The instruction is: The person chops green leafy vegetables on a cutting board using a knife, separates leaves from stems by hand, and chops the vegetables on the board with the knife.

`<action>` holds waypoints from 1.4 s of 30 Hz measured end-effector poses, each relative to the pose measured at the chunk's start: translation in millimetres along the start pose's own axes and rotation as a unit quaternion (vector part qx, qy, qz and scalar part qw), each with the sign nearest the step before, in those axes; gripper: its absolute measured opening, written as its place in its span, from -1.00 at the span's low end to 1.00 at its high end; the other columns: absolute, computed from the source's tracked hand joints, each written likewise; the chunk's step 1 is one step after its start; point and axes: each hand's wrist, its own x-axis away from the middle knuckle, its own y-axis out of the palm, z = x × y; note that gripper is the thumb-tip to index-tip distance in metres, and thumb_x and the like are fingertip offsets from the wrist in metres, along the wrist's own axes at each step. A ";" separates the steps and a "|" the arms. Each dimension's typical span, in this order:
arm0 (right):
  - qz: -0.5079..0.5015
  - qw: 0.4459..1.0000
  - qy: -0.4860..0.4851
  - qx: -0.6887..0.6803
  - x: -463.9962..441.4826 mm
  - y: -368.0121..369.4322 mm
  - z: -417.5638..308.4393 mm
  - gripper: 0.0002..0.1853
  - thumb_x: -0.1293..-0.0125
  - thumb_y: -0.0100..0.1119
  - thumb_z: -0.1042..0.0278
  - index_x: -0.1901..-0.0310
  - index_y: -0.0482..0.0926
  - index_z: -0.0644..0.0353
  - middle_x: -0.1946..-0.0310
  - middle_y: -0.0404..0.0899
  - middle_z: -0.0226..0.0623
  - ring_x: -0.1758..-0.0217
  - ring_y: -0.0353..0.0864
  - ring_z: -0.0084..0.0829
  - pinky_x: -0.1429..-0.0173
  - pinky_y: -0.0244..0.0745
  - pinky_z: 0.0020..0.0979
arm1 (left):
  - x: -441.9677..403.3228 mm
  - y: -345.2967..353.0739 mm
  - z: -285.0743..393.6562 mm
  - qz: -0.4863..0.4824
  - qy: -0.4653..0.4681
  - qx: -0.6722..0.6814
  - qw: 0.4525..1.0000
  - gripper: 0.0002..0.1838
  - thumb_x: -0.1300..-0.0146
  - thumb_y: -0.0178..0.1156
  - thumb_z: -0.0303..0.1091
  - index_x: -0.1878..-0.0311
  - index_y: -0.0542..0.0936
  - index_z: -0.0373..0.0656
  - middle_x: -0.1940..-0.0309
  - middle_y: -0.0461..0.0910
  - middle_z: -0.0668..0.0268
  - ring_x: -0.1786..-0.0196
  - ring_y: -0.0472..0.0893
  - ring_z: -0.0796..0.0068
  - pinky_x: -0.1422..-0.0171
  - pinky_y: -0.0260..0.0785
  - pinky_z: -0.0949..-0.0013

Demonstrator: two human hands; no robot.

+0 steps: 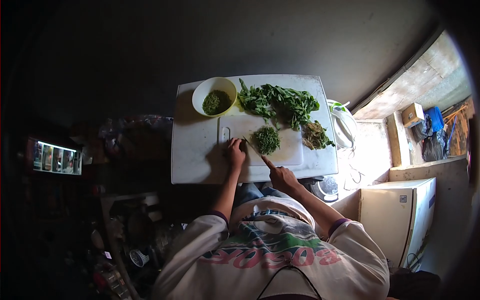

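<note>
My right hand (284,178) grips a knife (254,147), its blade slanting up and left across the white cutting board (292,155). My left hand (236,151) rests at the board's left part, beside its handle slot, fingers bent and closed over a small dark bunch of greens close to the blade. Most of that bunch is hidden under the fingers. To the right of the blade lies a heap of finely chopped greens (266,140). Behind the board is a spread of whole leafy greens (287,102).
A pale bowl (198,95) containing chopped greens stands at the table's back left. Brownish trimmings (315,136) lie by the board's right edge. The white table (187,165) ends close to my body. A white refrigerator (387,210) stands at the right, a shelf of clutter lower left.
</note>
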 end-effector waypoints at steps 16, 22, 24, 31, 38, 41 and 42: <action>0.069 0.995 -0.012 -0.069 -50.8 54.2 7.6 -0.19 -0.38 -0.06 0.40 -0.61 -0.10 -0.27 0.50 0.60 0.29 0.41 0.62 0.32 0.24 0.49 0.25 | -1.4 -8.9 14.9 -0.018 -0.001 0.011 1.000 -0.72 0.15 0.22 -0.61 0.25 0.56 -0.28 0.19 0.56 0.08 0.02 0.55 -0.12 -0.24 0.37 -0.04; 0.039 0.998 0.017 -0.053 -42.1 42.4 8.3 -0.18 -0.38 -0.04 0.38 -0.61 -0.11 -0.30 0.51 0.61 0.24 0.43 0.63 0.26 0.29 0.49 0.18 | 1.4 -1.4 5.5 0.011 0.026 0.013 1.000 -0.72 0.08 0.22 -0.61 0.21 0.61 -0.27 0.16 0.59 0.10 0.04 0.55 -0.10 -0.29 0.37 0.00; 0.039 0.998 0.023 -0.045 -34.6 41.2 12.6 -0.18 -0.38 -0.04 0.38 -0.61 -0.10 -0.30 0.50 0.61 0.23 0.43 0.64 0.25 0.29 0.49 0.18 | 1.0 0.5 3.5 0.024 0.037 0.006 0.999 -0.74 0.05 0.22 -0.61 0.21 0.62 -0.27 0.18 0.60 0.11 0.06 0.56 -0.08 -0.26 0.39 0.01; -0.001 0.996 0.085 -0.018 -15.1 19.0 11.6 -0.16 -0.37 -0.02 0.41 -0.61 -0.10 -0.37 0.40 0.66 0.19 0.32 0.70 0.16 0.19 0.58 0.12 | -2.9 -2.8 15.5 0.065 0.047 0.024 0.997 -0.82 -0.01 0.25 -0.64 0.27 0.65 -0.25 0.28 0.63 0.14 0.14 0.59 -0.02 -0.12 0.46 0.03; 0.019 0.999 0.025 -0.010 -10.2 4.0 3.0 -0.14 -0.31 0.04 0.42 -0.61 -0.02 -0.30 0.53 0.62 0.12 0.48 0.63 0.17 0.34 0.49 0.14 | 5.3 15.4 -12.0 0.040 0.019 0.026 0.999 -0.72 0.09 0.19 -0.67 0.23 0.61 -0.27 0.21 0.58 0.10 0.04 0.56 -0.06 -0.17 0.40 0.02; -0.036 0.998 0.042 0.011 -9.1 -8.7 -6.1 -0.15 -0.32 0.05 0.42 -0.60 -0.01 -0.35 0.43 0.66 0.13 0.33 0.71 0.13 0.18 0.59 0.10 | 1.4 8.9 -7.8 0.027 0.024 0.009 0.999 -0.69 0.13 0.16 -0.65 0.21 0.58 -0.27 0.18 0.56 0.09 0.02 0.53 -0.08 -0.17 0.38 0.02; -0.039 0.998 0.040 0.014 -9.1 -9.3 -5.9 -0.14 -0.31 0.05 0.42 -0.60 -0.03 -0.35 0.43 0.66 0.13 0.32 0.71 0.13 0.18 0.59 0.10 | 0.9 6.5 -6.1 0.021 0.023 0.005 1.000 -0.70 0.12 0.16 -0.65 0.22 0.58 -0.27 0.19 0.56 0.09 0.03 0.53 -0.07 -0.16 0.38 0.03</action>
